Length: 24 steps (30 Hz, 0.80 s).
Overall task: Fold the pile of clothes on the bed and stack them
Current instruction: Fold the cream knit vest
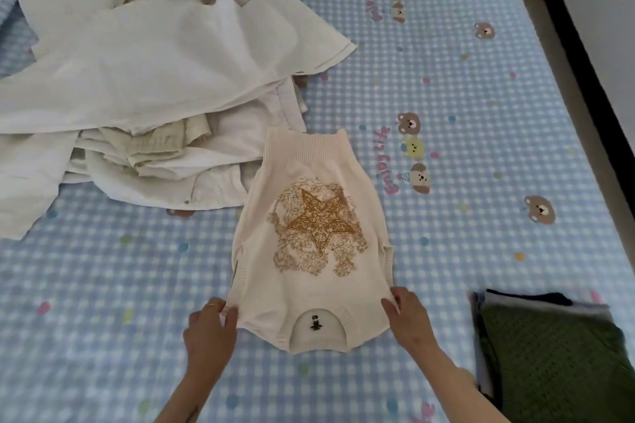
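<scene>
while both hands pinch the sweater [311, 251] | white pile [137, 79] overlaps hem (far-left) | folded stack [549, 354] right

You have one view only, from the camera on your head, so no second angle shares any part of the scene. It looks forward and steeply down onto the bed [446, 86], close enough that your forearms enter from the bottom edge and your left hand [210, 330] and right hand [407, 318] sit in the lower middle. The wide lens bends the checked sheet outward toward the frame's edges. The bed's far edge runs along the top, and its right edge slants down the right side, with a strip of floor [563, 86] beyond it.
</scene>
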Available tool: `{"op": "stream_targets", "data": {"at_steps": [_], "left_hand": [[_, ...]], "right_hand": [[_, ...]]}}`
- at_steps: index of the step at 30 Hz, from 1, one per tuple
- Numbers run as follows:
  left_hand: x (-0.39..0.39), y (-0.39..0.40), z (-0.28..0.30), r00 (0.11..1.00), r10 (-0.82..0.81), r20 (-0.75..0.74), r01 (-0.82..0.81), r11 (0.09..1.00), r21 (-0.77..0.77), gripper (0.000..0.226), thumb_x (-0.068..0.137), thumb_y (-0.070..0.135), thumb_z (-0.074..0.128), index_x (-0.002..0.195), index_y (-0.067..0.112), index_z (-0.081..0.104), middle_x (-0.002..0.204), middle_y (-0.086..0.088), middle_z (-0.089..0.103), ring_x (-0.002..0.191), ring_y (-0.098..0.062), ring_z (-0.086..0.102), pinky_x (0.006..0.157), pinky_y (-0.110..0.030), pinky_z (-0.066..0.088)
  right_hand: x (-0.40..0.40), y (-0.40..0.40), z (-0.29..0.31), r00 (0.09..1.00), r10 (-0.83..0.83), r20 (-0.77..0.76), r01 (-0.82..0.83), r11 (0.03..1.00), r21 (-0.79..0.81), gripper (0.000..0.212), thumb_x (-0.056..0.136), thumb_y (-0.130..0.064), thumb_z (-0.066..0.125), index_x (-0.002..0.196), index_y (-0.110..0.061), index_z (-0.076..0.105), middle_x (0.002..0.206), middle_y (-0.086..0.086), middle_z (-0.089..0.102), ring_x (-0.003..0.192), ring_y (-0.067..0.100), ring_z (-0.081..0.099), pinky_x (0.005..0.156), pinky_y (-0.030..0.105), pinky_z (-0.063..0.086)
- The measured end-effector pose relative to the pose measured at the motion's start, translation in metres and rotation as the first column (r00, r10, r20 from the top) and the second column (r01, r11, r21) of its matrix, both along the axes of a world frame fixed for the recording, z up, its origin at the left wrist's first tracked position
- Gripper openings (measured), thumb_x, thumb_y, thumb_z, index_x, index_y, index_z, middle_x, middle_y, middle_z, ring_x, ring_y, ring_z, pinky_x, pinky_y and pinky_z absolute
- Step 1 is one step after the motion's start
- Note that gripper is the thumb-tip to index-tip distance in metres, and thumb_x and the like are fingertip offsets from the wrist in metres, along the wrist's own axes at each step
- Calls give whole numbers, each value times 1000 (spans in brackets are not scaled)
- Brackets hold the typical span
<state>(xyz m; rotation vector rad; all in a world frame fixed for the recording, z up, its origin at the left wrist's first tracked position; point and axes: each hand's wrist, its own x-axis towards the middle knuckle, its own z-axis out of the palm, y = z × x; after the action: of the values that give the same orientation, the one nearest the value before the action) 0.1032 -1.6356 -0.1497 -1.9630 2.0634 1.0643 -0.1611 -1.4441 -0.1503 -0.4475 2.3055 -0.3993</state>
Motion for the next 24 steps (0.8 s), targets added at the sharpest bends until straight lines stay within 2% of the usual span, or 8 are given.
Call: {"op": "stream_targets", "data": {"at_steps": [4,7,10,12,15,17,19,24], "left_hand": [[14,-6,-3,988,134,-74,-129,989,71,12,95,10,43,82,8,44,70,-13,55,63,-29,53,57,-34,38],[38,-4,-1,992,111,57,-114,992,51,11,92,7,45,82,12,44,72,-12,57,67,-31,55,65,-40,45],[42,13,-4,980,-20,197,67,970,-235,18,79,2,62,97,4,60,94,-19,63,89,-37,56,78,-45,45],[31,37,-7,923,-380,60,365,816,-449,22,70,18,66,87,5,67,91,-15,66,91,-28,55,77,-35,42],[14,76,-18,650,-759,47,746,624,-231,67,41,47,83,98,17,65,90,-2,68,79,-18,66,68,-22,50],[5,86,-24,601,-795,82,799,595,-93,78,17,34,91,91,16,72,83,1,67,69,-17,66,59,-20,53],[-1,85,-27,565,-809,163,825,552,-120,69,5,13,86,72,11,73,70,0,63,59,-16,63,49,-17,49],[9,88,-24,560,-814,153,828,553,-88,66,1,6,81,66,11,70,68,3,62,54,-15,61,45,-17,48]], "right_hand": [[-6,6,-2,995,78,-68,-72,994,81,13,95,-21,50,86,-14,46,85,1,51,82,21,50,68,31,34],[-11,33,6,993,51,-102,-40,993,110,20,93,-18,53,77,-13,43,77,2,48,75,22,48,63,33,34],[-2,47,9,990,124,-70,-118,990,82,17,87,-19,63,80,-11,50,79,2,50,80,23,50,66,31,34],[9,43,9,996,90,-10,-91,994,-60,15,85,-23,66,83,-12,56,81,1,56,80,18,51,67,29,35],[20,30,5,990,-46,131,65,987,-146,22,95,-36,50,77,-22,52,75,-2,57,72,15,53,63,27,38],[19,26,-2,983,-67,170,82,994,-78,27,100,-38,34,85,-19,47,78,2,59,74,20,57,66,32,40],[9,31,-5,989,8,149,-6,1000,-13,25,102,-34,30,89,-16,43,73,1,56,70,18,55,63,33,38],[-13,71,-2,988,-86,125,78,995,62,25,94,-40,50,92,-16,50,85,-1,62,76,13,57,60,24,39]]}}
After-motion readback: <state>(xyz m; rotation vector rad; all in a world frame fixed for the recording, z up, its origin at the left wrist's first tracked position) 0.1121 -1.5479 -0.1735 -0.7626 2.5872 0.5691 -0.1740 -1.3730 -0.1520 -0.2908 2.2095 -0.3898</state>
